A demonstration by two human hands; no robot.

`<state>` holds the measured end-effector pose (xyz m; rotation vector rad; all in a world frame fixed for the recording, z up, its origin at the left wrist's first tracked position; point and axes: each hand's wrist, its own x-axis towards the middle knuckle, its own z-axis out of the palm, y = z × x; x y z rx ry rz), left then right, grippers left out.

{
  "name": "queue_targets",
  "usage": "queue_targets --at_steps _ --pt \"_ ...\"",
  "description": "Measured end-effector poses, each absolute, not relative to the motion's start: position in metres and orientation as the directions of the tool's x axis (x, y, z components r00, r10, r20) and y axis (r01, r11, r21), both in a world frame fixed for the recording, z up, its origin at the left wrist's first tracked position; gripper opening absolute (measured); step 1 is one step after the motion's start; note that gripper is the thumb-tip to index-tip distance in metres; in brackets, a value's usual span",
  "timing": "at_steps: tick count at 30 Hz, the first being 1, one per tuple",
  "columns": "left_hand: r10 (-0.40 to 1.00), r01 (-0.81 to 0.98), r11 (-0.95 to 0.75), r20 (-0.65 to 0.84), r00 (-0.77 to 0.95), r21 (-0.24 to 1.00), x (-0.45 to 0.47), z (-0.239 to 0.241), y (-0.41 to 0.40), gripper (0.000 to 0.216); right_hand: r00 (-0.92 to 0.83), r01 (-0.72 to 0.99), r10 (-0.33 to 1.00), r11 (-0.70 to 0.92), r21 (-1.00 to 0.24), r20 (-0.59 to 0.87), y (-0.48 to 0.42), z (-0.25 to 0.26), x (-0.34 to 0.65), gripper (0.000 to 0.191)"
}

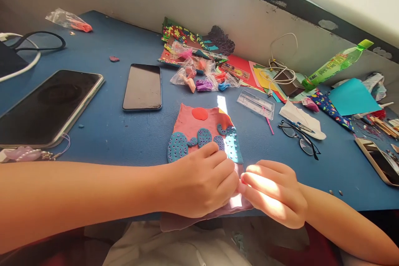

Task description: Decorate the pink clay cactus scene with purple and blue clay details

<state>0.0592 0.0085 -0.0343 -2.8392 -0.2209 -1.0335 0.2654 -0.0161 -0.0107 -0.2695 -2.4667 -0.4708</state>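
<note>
A flat clay picture [199, 126] lies on the blue table [118, 133] in front of me: a pink slab with a red disc and teal dotted cactus shapes. My left hand [202, 185] rests on its near end with the fingers curled. My right hand [274, 191] meets it fingertip to fingertip, fingers pinched together. What they pinch between them is hidden; it sits at the slab's lower purple edge [187, 219], which hangs over the table's front.
A phone [142, 87] and a larger tablet [46, 108] lie to the left. Small bags of coloured clay [199, 79], a clear plastic box [256, 103], glasses [297, 135], coloured paper [352, 97], a green bottle [336, 64] and cables [280, 72] crowd the back right.
</note>
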Motion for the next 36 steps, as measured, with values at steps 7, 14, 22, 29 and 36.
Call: queue_targets --at_steps 7,14,22,29,36 --pt "0.108 0.18 -0.983 0.664 0.74 -0.041 0.0593 -0.0348 0.0087 0.023 -0.738 0.327 0.038 0.893 0.308 0.674 -0.0135 -0.0176 0.2614 0.023" --pt "0.097 0.173 -0.984 0.672 0.735 -0.048 0.0596 -0.0352 0.0075 0.024 -0.764 0.336 0.105 0.907 0.253 0.637 -0.0141 -0.0127 0.2643 0.019" --pt "0.118 0.141 -0.99 0.661 0.741 0.018 0.0578 -0.0346 0.0085 0.014 -0.75 0.344 0.117 0.909 0.233 0.651 -0.0134 -0.0078 0.2625 0.018" --pt "0.162 0.106 -0.987 0.691 0.704 0.124 0.0585 -0.0342 0.0124 0.021 -0.733 0.37 0.134 0.901 0.226 0.667 -0.0175 -0.0124 0.2649 0.011" --pt "0.027 0.057 -0.998 0.71 0.703 -0.019 0.0543 -0.0329 0.0096 0.027 -0.747 0.369 0.122 0.894 0.255 0.654 -0.0157 -0.0139 0.2668 0.013"
